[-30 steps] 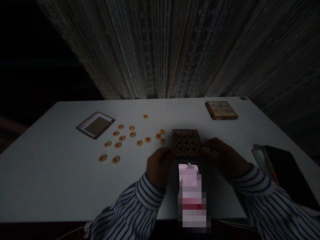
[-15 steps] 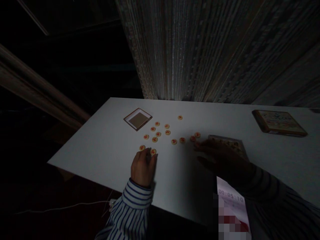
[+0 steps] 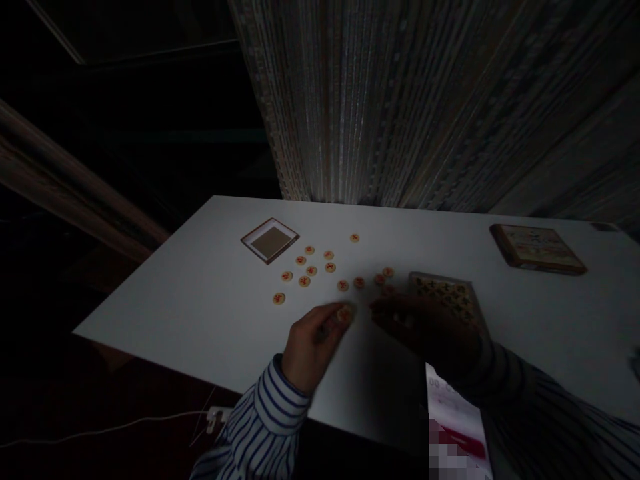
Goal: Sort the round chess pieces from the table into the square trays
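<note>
My left hand pinches a Chinese chess piece, a round pale disc with a red character, just above the table. Close to its right, my right hand is in deep shadow. Its fingers reach left toward the held piece, apart from it, with a small gap between them and nothing visible in them. Several more red-marked chess pieces lie loose on the white table, among them one on the left and one at the back. Behind my right hand, a tray holds rows of dark-marked pieces, partly hidden by the hand.
An open box lid lies at the back left of the white table. A closed printed box is at the back right. A lit phone-like screen shows below my right wrist. Striped curtains hang behind; a white cable trails lower left.
My left hand has lifted the chess piece and carried it right toward my right hand. The right hand has come slightly left and lower, showing more of the tray. The view has shifted a little.
</note>
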{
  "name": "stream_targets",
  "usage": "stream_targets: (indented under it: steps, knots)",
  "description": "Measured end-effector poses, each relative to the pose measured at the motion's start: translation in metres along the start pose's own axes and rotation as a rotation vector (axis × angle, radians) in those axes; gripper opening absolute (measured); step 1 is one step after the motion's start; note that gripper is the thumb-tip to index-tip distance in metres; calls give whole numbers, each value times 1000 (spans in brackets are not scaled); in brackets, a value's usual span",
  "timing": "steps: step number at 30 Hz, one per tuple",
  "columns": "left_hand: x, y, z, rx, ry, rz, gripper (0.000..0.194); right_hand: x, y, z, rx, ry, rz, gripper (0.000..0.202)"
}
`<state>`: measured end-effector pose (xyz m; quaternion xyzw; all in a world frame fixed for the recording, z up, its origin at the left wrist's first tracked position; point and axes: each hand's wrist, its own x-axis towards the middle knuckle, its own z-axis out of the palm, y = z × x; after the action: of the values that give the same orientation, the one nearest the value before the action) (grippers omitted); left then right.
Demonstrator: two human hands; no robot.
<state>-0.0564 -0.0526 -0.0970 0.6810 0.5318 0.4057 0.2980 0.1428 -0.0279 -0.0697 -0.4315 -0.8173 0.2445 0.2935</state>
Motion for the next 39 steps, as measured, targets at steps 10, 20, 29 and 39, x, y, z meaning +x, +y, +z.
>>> stream_targets:
  steps: [10, 20, 29, 39]
  knots:
    - [5, 48, 35, -326, -191, -138, 27, -29, 0, -21, 430, 83, 286, 23]
    - [13, 66, 62, -603, -245, -301, 19, -66, 0, -25, 362, 266, 231, 30]
    - [14, 70, 77, -560, -317, -269, 22, -80, 5, -38, -69, 350, -1, 21]
    - [30, 67, 96, -351, -235, -156, 19, -89, 37, -66, -255, 234, 117, 20]
